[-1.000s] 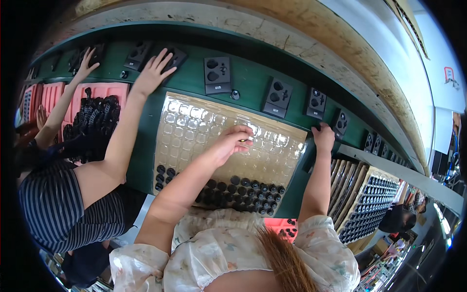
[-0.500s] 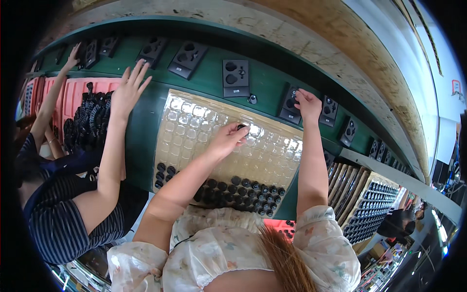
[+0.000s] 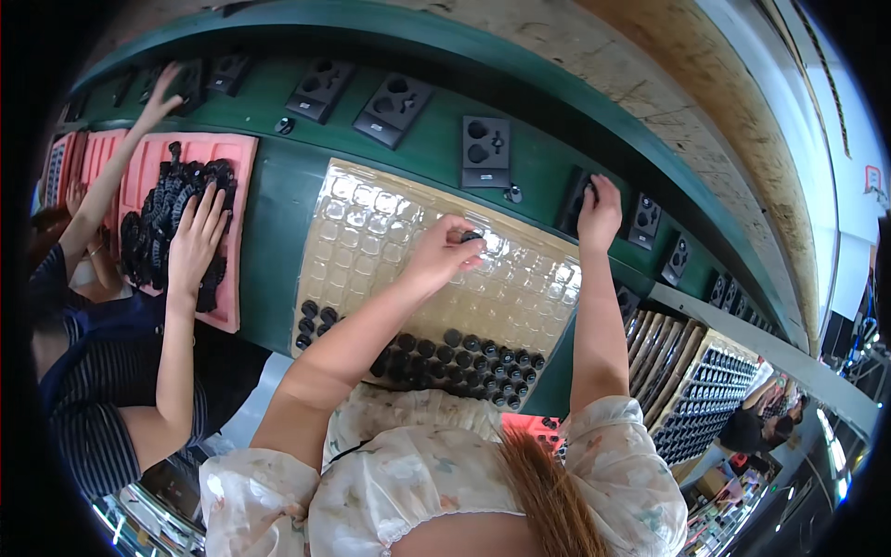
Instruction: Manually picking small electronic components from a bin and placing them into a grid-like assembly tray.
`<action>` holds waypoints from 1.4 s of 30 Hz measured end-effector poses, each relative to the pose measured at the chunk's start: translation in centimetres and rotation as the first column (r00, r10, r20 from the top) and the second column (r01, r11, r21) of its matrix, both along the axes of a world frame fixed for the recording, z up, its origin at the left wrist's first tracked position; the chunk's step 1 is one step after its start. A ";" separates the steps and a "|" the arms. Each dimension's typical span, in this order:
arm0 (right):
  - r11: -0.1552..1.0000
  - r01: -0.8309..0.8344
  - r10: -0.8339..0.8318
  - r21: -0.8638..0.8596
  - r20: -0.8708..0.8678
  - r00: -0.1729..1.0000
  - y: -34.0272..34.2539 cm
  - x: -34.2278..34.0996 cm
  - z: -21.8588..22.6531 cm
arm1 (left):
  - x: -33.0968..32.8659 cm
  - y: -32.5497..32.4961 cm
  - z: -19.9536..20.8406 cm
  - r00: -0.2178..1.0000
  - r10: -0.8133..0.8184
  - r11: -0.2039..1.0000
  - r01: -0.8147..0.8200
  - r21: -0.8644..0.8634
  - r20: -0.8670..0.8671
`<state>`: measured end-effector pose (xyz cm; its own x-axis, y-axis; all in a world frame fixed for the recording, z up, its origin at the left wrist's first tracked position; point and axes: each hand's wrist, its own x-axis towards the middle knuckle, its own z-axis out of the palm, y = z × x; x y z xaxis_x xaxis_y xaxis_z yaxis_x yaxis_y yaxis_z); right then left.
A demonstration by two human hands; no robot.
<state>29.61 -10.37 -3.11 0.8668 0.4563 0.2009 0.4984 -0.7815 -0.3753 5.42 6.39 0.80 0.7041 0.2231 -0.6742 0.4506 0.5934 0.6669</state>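
The left hand point(image 3: 442, 249) pinches a small black piece point(image 3: 471, 237)

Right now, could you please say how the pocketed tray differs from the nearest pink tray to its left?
The pocketed tray is clear plastic, the pink tray opaque. In the pocketed tray, black round parts sit in rows; in the pink tray, black pieces lie heaped. The pocketed tray looks wider than the pink tray. Both lie on the green bench.

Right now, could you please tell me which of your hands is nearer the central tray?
Left. The left hand is over the tray, holding a black part; the right hand is beyond its far right corner, at a black box.
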 end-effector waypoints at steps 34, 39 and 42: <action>0.928 0.262 -0.038 0.265 -0.631 0.775 8.3 -0.3 1.1 | -10.1 -6.3 -1.8 0.429 -0.862 -0.100 0.378 0.920 -0.270; 0.980 0.175 -0.082 0.098 -0.600 0.796 8.1 0.8 1.0 | -8.1 -4.2 1.1 0.707 -0.695 0.317 0.466 0.826 -0.132; 0.992 0.126 -0.101 0.015 -0.507 0.856 7.5 1.4 0.7 | -6.6 -2.7 0.7 0.849 -0.529 0.581 0.369 0.726 -0.008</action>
<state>31.02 -2.87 -2.42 0.9003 0.3492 -0.2599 0.1394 -0.7969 -0.5879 -1.15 3.64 1.50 0.9354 0.1741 -0.3077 0.3484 -0.3063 0.8859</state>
